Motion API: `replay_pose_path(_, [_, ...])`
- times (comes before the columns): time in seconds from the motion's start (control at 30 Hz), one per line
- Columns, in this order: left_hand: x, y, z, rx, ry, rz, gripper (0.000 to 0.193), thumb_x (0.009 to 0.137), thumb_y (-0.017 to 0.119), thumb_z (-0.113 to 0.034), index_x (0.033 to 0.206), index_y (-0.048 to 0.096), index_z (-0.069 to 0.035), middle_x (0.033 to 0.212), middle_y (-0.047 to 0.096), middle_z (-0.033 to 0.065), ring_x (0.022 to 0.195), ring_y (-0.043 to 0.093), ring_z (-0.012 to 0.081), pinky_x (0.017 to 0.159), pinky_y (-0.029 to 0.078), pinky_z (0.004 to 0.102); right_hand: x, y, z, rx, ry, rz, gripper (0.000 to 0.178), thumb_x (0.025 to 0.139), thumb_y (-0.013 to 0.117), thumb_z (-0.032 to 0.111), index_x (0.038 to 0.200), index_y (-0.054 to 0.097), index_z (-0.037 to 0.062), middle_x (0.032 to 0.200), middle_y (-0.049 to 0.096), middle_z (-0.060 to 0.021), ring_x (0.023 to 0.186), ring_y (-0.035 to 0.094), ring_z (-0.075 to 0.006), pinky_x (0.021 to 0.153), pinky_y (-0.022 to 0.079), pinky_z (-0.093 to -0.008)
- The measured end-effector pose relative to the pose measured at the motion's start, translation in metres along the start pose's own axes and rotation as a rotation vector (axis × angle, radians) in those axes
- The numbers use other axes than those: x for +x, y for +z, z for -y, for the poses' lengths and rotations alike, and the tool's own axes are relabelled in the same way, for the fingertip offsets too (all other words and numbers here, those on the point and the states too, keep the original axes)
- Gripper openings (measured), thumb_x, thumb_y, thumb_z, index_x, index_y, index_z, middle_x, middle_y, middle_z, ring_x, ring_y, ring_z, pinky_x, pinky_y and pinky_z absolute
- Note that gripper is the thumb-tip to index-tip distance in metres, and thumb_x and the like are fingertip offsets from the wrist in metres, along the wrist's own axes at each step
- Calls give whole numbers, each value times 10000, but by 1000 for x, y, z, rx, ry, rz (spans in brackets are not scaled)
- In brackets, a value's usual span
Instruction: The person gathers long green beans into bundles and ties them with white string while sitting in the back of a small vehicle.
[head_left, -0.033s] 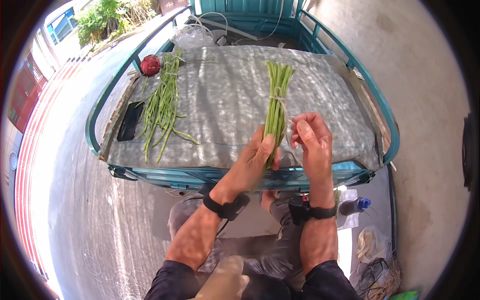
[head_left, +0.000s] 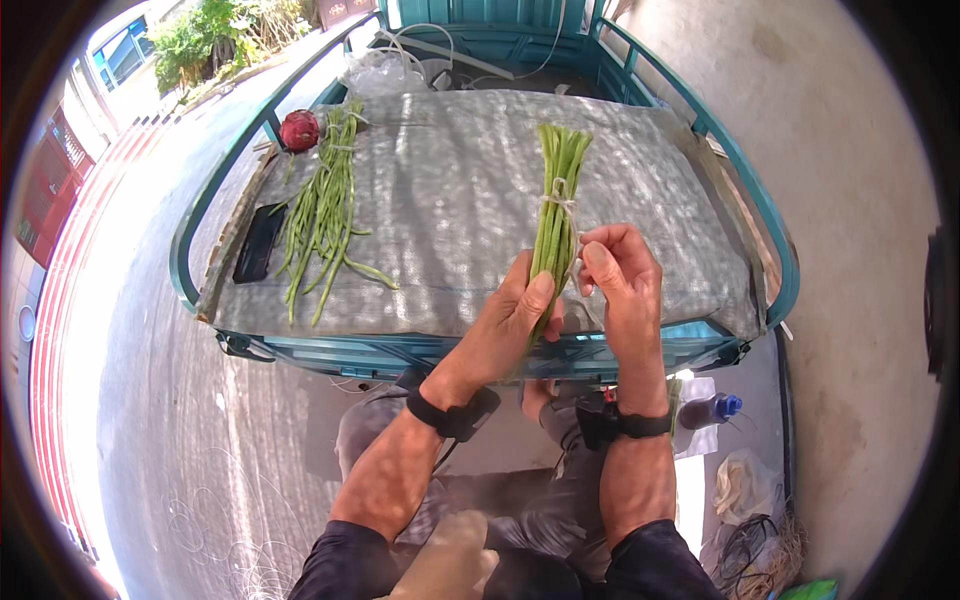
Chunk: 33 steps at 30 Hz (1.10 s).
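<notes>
My left hand [head_left: 520,308] is wrapped round the lower part of a bundle of green long beans [head_left: 551,238], holding it upright over the cloth-covered bed. A thin pale string [head_left: 559,202] is tied round the bundle above that hand, its loose end trailing down the right side. Close beside the beans, my right hand [head_left: 624,280] has thumb and forefinger pinched together on the string's loose end. At the left of the cloth lies a second bunch of long beans [head_left: 325,205], tied near its top and fanned out toward me. The first bundle's lower ends are partly hidden by my left hand.
A grey woven sheet [head_left: 450,200] covers the teal cart's bed, with side rails [head_left: 745,180] around it. A red dragon fruit [head_left: 299,131] and a black phone [head_left: 259,243] lie left. Low on the right are a blue-capped bottle [head_left: 708,411] and a plastic bag [head_left: 742,487].
The bundle has shifted very slightly to the right at its top. My right hand has moved a touch to the left, and both hands keep their holds.
</notes>
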<state>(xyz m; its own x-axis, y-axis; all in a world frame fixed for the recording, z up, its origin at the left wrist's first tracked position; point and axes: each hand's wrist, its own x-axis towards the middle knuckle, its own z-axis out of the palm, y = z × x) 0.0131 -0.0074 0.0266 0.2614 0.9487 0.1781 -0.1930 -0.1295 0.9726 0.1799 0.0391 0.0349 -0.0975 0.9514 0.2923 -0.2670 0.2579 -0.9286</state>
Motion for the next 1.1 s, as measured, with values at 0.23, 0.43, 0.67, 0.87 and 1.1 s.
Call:
replay_pose_path(0.23, [4, 8, 8, 15, -69, -43, 238, 1099, 461, -185, 1266, 461, -14, 906, 608, 61, 807, 616, 136, 743, 525, 303, -2, 3, -4, -348, -133, -29, 145, 940, 754, 98, 962, 644, 7, 839, 656, -19, 751, 613, -70, 674, 507, -252])
replay_pose_path(0.43, [7, 8, 8, -89, -50, -165, 241, 1063, 522, -141, 1251, 460, -4, 952, 630, 84, 781, 638, 125, 680, 535, 295, -8, 14, 4, -372, -98, 35, 90, 951, 710, 58, 921, 644, 6, 809, 664, -23, 729, 635, -75, 627, 511, -262])
replay_pose_path(0.67, [9, 1, 14, 81, -41, -218, 281, 1084, 550, -289, 1171, 553, -22, 811, 580, 0, 664, 551, 80, 590, 473, 249, -7, 10, 8, -422, -144, 28, 74, 936, 692, 27, 902, 630, 9, 805, 637, 0, 735, 597, -61, 648, 482, -245])
replay_pose_path(0.87, [10, -10, 20, -2, -85, -425, 315, 1098, 534, -343, 1091, 583, -32, 682, 478, -45, 551, 420, 28, 475, 356, 219, -10, 2, 9, -156, -39, 278, 112, 900, 704, 42, 853, 603, 36, 777, 547, 46, 705, 487, -32, 623, 393, -215])
replay_pose_path(1.1, [7, -12, 5, -293, -221, -387, 374, 1110, 491, -376, 1140, 601, -19, 642, 412, -56, 495, 349, 39, 469, 318, 231, -8, -1, 7, 98, -12, 206, 92, 912, 671, 82, 855, 606, 52, 729, 502, 46, 639, 464, -54, 573, 363, -234])
